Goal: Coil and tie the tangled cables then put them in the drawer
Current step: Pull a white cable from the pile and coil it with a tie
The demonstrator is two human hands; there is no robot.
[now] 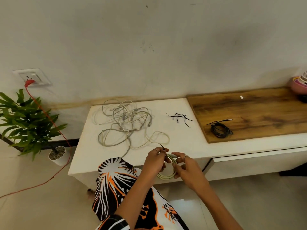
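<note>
A pale coiled cable [167, 175] hangs between both hands just past the front edge of the white table [179, 138]. My left hand [155, 161] pinches the top of the coil together with a thin black tie [162, 146]. My right hand [186, 165] grips the coil's right side. A tangle of grey-white cables [126, 122] lies on the table's left half. Several loose black ties [180, 117] lie further right. A coiled black cable [220, 129] rests on the wooden top [249, 110]. The drawer [257, 163] under it stands slightly ajar.
A potted green plant [28, 120] stands on the floor at left. A red cord [54, 130] runs from a wall socket [33, 78] down across the floor. Stacked bowls [299, 85] sit at the far right of the wooden top. My patterned clothing fills the lower middle.
</note>
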